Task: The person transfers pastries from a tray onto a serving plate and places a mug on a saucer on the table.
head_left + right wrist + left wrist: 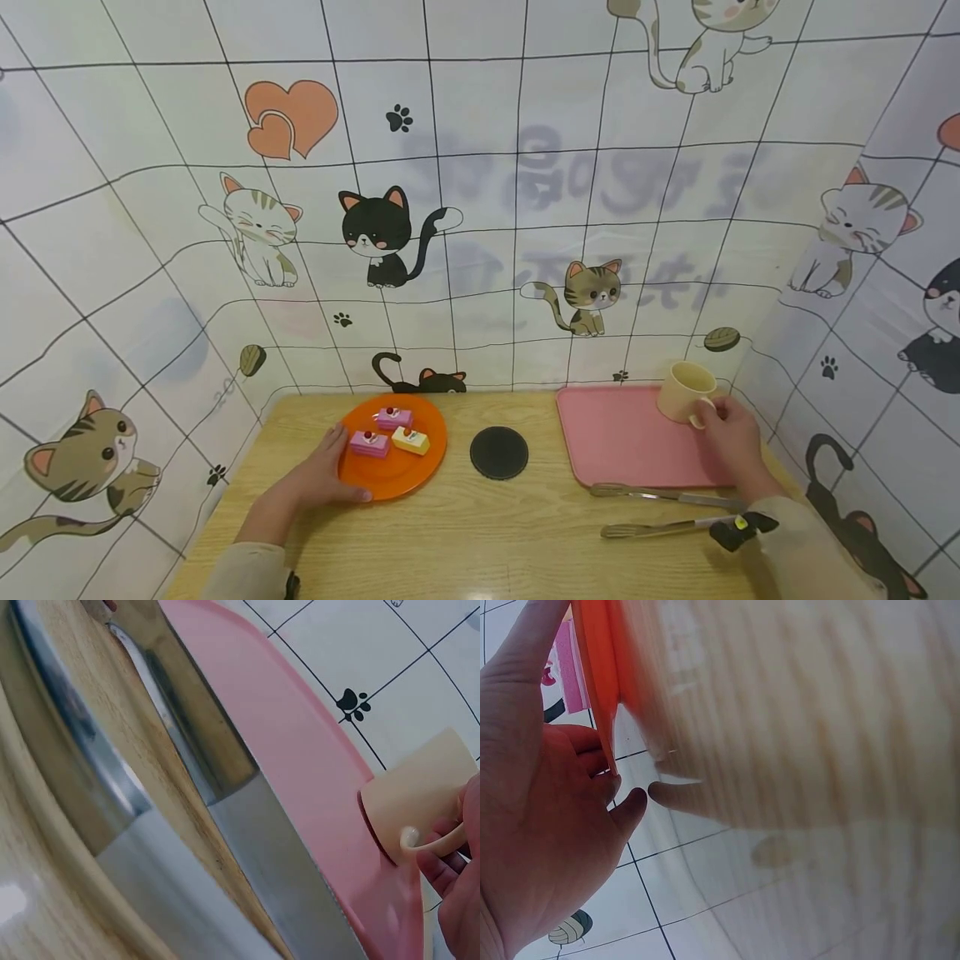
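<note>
An orange plate (390,483) at the left bears three small toy cake slices, two pink (370,444) and one yellow (411,441). My left hand (330,473) grips the plate's left rim, fingers along the far side and thumb at the near edge. In the left wrist view the orange rim (604,667) runs beside the fingers. At the right, a cream mug (684,392) stands at the back right of a pink tray (615,437). My right hand (733,437) pinches its handle, as the right wrist view shows at the mug (412,795).
A round black coaster (499,452) lies between plate and tray. Metal tongs (652,493) lie spread along the tray's near edge, beneath my right forearm. The wooden table (465,542) meets cat-patterned walls (480,275) at the back and both sides.
</note>
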The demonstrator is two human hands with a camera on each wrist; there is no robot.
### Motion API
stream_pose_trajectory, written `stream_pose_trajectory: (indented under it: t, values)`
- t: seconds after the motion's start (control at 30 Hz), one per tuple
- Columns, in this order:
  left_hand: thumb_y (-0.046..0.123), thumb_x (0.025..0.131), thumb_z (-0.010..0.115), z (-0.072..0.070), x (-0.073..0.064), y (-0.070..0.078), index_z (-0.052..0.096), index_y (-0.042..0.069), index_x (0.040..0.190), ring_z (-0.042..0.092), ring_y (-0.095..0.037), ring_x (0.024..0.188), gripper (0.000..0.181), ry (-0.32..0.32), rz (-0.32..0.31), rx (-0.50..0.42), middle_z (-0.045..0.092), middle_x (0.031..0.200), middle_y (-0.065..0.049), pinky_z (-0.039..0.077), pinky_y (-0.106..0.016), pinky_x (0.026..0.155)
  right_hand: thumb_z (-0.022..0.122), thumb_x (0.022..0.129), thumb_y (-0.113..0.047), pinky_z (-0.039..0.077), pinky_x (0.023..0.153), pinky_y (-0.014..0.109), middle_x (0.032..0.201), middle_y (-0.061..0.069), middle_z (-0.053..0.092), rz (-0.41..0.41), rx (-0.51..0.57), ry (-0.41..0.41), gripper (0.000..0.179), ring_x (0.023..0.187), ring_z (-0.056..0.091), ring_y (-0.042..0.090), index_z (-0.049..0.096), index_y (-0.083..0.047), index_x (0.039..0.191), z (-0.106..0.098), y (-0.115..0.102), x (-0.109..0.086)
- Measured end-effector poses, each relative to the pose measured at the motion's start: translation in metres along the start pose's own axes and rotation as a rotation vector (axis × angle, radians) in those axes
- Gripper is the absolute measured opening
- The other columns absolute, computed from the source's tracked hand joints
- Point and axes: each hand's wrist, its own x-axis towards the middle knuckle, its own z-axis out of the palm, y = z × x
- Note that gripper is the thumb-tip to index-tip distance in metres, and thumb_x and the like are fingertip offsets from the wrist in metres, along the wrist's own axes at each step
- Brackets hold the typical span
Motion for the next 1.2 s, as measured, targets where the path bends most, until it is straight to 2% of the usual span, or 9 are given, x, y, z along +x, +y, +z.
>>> stream_pose_trajectory:
  t: [0.17, 0.33, 0.47, 0.63, 0.8, 0.97, 1.1, 1.2]
  values:
    - [0.062, 0.073, 0.098, 0.000, 0.002, -0.001, 0.019, -0.005, 0.173, 0.008, -0.054, 0.166, 0.145, 0.000, 0.001, 0.016, 0.009, 0.181, -0.030, 0.023, -0.074, 0.128, 0.051, 0.115, -0.038, 0.048, 0.080, 0.039, 0.125, 0.027, 0.068, -0.026, -0.010, 0.017, 0.040, 0.110, 0.059, 0.037, 0.062, 0.000, 0.117, -0.002, 0.000, -0.003]
    - [0.061, 0.072, 0.099, 0.000, 0.003, -0.001, 0.020, -0.007, 0.173, 0.009, -0.056, 0.166, 0.144, -0.001, 0.017, 0.020, 0.010, 0.181, -0.031, 0.023, -0.074, 0.128, 0.052, 0.116, -0.039, 0.047, 0.076, 0.030, 0.124, 0.028, 0.068, -0.061, -0.007, -0.007, 0.042, 0.109, 0.061, 0.037, 0.062, 0.002, 0.120, -0.009, -0.002, -0.008]
    - [0.059, 0.073, 0.099, -0.001, 0.002, 0.000, 0.020, -0.007, 0.172, 0.011, -0.058, 0.164, 0.143, -0.002, 0.023, 0.000, 0.008, 0.180, -0.033, 0.024, -0.076, 0.127, 0.052, 0.117, -0.038, 0.050, 0.068, 0.022, 0.123, 0.027, 0.068, -0.064, 0.009, -0.029, 0.041, 0.105, 0.064, 0.035, 0.061, 0.002, 0.123, -0.012, -0.008, -0.013]
    - [0.058, 0.074, 0.098, -0.004, 0.003, 0.004, 0.021, -0.003, 0.174, 0.017, -0.059, 0.163, 0.140, 0.036, 0.044, -0.015, 0.009, 0.181, -0.032, 0.026, -0.076, 0.126, 0.051, 0.118, -0.040, 0.051, 0.064, 0.018, 0.123, 0.024, 0.067, -0.059, 0.009, -0.041, 0.041, 0.101, 0.063, 0.030, 0.061, 0.000, 0.126, -0.015, -0.016, -0.019]
    - [0.059, 0.078, 0.096, -0.005, 0.009, 0.011, 0.028, 0.003, 0.174, 0.031, -0.055, 0.159, 0.130, 0.114, 0.089, -0.001, 0.025, 0.179, -0.028, 0.031, -0.075, 0.125, 0.054, 0.118, -0.036, 0.053, 0.066, 0.016, 0.120, 0.023, 0.069, -0.120, 0.037, -0.038, 0.038, 0.095, 0.063, 0.020, 0.062, 0.000, 0.123, -0.019, -0.021, -0.027]
    - [0.059, 0.086, 0.091, -0.005, 0.011, 0.019, 0.045, 0.005, 0.166, 0.045, -0.054, 0.151, 0.107, 0.208, 0.153, 0.041, 0.046, 0.168, -0.028, 0.038, -0.075, 0.121, 0.059, 0.116, -0.031, 0.056, 0.067, 0.016, 0.113, 0.024, 0.072, -0.186, 0.067, -0.040, 0.034, 0.085, 0.060, 0.005, 0.064, 0.002, 0.118, -0.022, -0.027, -0.032]
    - [0.055, 0.090, 0.090, -0.001, 0.012, 0.029, 0.055, 0.007, 0.159, 0.052, -0.049, 0.145, 0.091, 0.261, 0.183, 0.045, 0.056, 0.160, -0.022, 0.042, -0.073, 0.119, 0.060, 0.116, -0.029, 0.056, 0.065, 0.018, 0.108, 0.024, 0.072, -0.218, 0.054, -0.052, 0.032, 0.082, 0.061, 0.007, 0.065, 0.003, 0.115, -0.024, -0.033, -0.037]
    - [0.051, 0.090, 0.092, 0.001, 0.012, 0.039, 0.057, 0.009, 0.158, 0.055, -0.045, 0.143, 0.087, 0.259, 0.187, 0.020, 0.060, 0.158, -0.017, 0.045, -0.071, 0.118, 0.060, 0.116, -0.028, 0.056, 0.063, 0.020, 0.105, 0.024, 0.073, -0.246, 0.043, -0.058, 0.032, 0.079, 0.064, 0.011, 0.065, 0.003, 0.115, -0.024, -0.036, -0.041]
